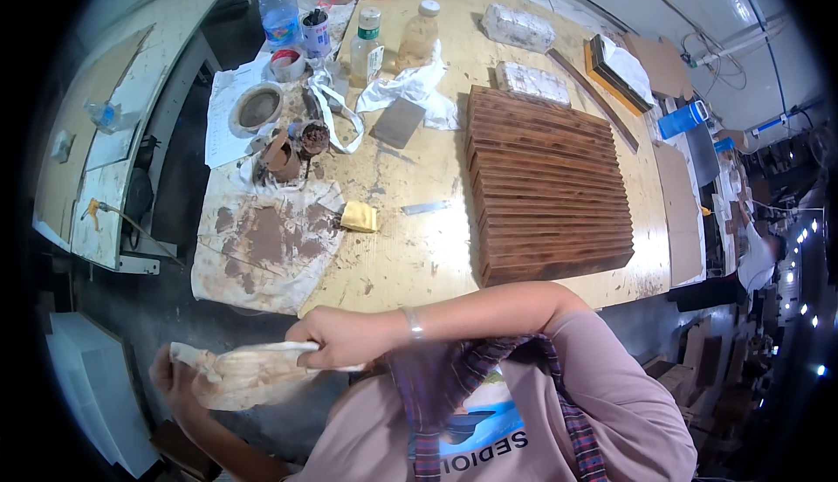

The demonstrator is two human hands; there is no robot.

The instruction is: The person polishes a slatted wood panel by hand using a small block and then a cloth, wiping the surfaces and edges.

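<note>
A stained whitish cloth (249,377) is stretched between my two hands, off the near left edge of the table. My right hand (340,338) is closed on the cloth's right end, its forearm reaching across my body. At the cloth's left end my left hand (168,375) grips it, a little blurred. Just beyond, a brown-smeared cloth (271,242) lies spread on the table, with a small yellow sponge-like block (359,216) at its right edge. A stack of dark brown grooved wooden slats (550,194) lies to the right, apart from both hands.
Open tins of brown paste (282,161) and a round container (258,109) stand at the table's left. Behind them are a large water bottle (279,10), smaller bottles (367,45) and a white rag (410,89). Wrapped white blocks (518,28) lie at the back right.
</note>
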